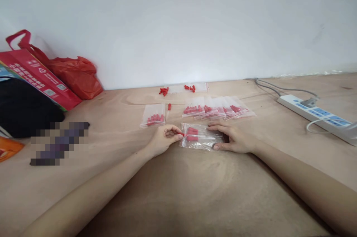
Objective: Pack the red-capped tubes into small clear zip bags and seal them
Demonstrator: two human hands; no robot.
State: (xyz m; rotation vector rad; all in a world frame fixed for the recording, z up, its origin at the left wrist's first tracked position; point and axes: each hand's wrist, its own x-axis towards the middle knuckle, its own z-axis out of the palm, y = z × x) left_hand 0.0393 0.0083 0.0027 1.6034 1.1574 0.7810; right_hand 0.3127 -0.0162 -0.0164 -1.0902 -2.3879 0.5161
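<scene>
A small clear zip bag (201, 137) with a few red pieces inside lies flat on the wooden table (178, 192) between my hands. My left hand (164, 141) pinches a small red piece (181, 134) at the bag's left mouth. My right hand (232, 138) rests flat on the bag's right end, fingers spread along it. Just beyond, a row of filled bags (220, 110) overlaps, and one filled bag (154, 116) lies apart to the left. A single red piece (169, 106) sits beside that bag.
Loose red pieces (164, 90) and a clear bag holding a few more (192, 87) lie near the wall. A white power strip (318, 113) with cables is at the right. Red bags (71, 75), a black bag (22, 106) and a blurred object (60, 142) stand at the left.
</scene>
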